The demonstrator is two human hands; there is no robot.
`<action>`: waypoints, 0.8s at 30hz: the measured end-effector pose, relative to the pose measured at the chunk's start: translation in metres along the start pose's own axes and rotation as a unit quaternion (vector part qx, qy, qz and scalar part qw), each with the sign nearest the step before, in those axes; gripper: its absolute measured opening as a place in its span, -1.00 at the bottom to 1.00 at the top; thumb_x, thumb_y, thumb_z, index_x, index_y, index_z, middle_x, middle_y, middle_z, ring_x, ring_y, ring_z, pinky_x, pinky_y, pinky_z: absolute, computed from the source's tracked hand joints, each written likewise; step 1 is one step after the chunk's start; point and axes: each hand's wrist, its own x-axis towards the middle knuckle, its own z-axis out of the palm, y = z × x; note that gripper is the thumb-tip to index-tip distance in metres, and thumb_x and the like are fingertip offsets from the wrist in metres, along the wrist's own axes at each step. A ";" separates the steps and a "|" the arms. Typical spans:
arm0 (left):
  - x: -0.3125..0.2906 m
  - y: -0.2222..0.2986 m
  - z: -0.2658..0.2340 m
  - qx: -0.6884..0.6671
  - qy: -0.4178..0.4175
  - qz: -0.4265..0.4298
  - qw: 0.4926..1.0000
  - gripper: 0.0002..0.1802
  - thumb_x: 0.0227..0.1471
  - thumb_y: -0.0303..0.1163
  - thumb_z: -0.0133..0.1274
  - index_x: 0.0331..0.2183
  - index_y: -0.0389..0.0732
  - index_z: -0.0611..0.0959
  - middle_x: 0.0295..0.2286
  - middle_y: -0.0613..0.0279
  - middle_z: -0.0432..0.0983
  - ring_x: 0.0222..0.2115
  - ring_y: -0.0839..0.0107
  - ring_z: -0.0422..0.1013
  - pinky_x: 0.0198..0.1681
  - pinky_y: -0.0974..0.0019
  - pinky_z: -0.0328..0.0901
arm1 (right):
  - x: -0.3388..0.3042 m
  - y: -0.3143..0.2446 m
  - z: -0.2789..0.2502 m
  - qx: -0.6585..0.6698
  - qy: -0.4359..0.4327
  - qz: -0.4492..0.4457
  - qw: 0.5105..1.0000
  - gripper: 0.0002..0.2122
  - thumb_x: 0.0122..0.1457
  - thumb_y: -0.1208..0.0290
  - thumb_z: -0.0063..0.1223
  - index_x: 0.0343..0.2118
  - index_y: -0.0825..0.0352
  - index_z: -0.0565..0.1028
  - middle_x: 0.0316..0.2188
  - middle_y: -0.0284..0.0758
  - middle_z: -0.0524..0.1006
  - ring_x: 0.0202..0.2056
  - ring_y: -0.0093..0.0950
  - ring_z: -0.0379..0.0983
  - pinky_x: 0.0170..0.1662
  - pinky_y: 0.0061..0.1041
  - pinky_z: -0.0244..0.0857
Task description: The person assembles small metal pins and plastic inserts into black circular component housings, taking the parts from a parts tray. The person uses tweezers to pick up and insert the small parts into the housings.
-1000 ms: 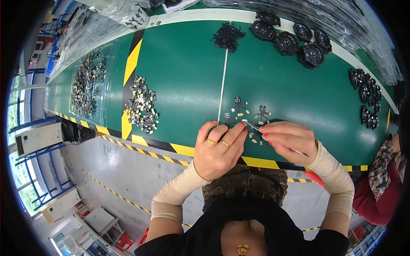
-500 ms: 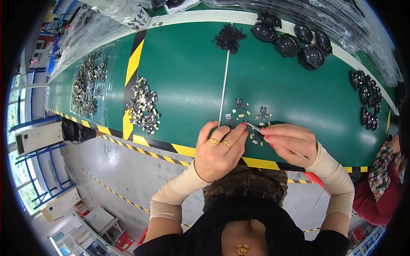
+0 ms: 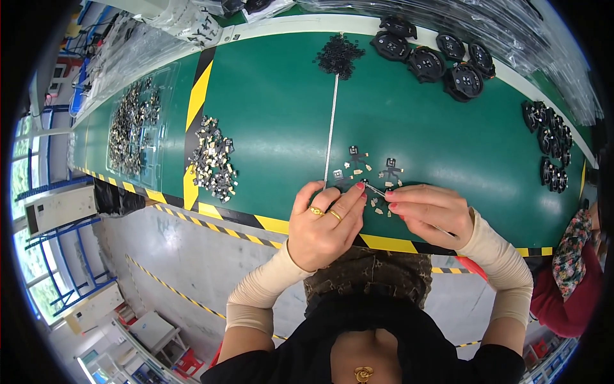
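My left hand [image 3: 325, 223], with two gold rings, is closed over the near edge of the green table. Its thumb and forefinger pinch something tiny and dark that they mostly hide. Slim metal tweezers [image 3: 375, 189] sit in the closed fingers of my right hand [image 3: 436, 212], their tips meeting the left fingertips. Just beyond the hands lie small black flex-circuit pieces, one black piece [image 3: 354, 153] on the left and another piece [image 3: 391, 169] on the right. Several tiny beige bits [image 3: 357, 171] are scattered among them.
A pile of small electronic parts [image 3: 214, 160] lies left, beside a clear tray [image 3: 165, 125] of similar parts. Tiny black pieces [image 3: 339, 57] are heaped at the far edge. Round black housings [image 3: 427, 64] and smaller black assemblies [image 3: 555, 141] stand right. Another person's sleeve [image 3: 569, 301] shows at far right.
The view has shifted slightly. Both hands keep nearly the same pose, with the tweezers' tips still at the left fingertips.
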 end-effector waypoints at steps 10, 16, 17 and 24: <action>0.002 -0.001 -0.001 -0.017 -0.002 -0.011 1.000 -0.68 -0.25 -0.52 0.27 -0.30 -0.13 0.72 -0.18 0.41 0.60 -0.34 0.41 0.37 -0.03 0.13 0.24 | 0.001 0.000 0.000 -0.006 0.018 0.009 1.000 -0.72 -0.04 0.75 0.18 -0.20 0.49 0.56 -0.15 -0.08 0.57 -0.21 -0.21 0.59 -0.16 -0.37 0.50; 0.003 -0.004 -0.001 -0.058 0.014 -0.032 0.998 -0.69 -0.26 -0.54 0.27 -0.32 -0.14 0.71 -0.20 0.42 0.62 -0.35 0.40 0.36 -0.06 0.14 0.25 | 0.002 -0.002 -0.001 0.001 0.015 0.012 1.000 -0.71 -0.02 0.74 0.16 -0.17 0.49 0.55 -0.14 -0.06 0.57 -0.21 -0.21 0.58 -0.16 -0.36 0.49; 0.003 -0.003 0.000 -0.039 0.012 -0.024 0.999 -0.70 -0.26 -0.54 0.27 -0.32 -0.14 0.71 -0.20 0.42 0.62 -0.35 0.39 0.36 -0.06 0.14 0.25 | 0.004 -0.002 -0.002 -0.001 0.008 0.010 1.000 -0.70 -0.03 0.76 0.15 -0.17 0.49 0.55 -0.14 -0.07 0.56 -0.21 -0.21 0.58 -0.16 -0.37 0.49; 0.001 -0.004 -0.001 -0.045 0.002 -0.021 0.999 -0.69 -0.24 -0.56 0.25 -0.31 -0.16 0.70 -0.19 0.36 0.58 -0.30 0.33 0.37 -0.07 0.11 0.26 | 0.026 0.000 -0.027 -0.198 0.112 -0.055 0.972 -0.66 0.10 0.75 -0.21 -0.08 0.47 0.50 -0.13 -0.07 0.53 -0.05 -0.07 0.44 0.04 -0.17 0.32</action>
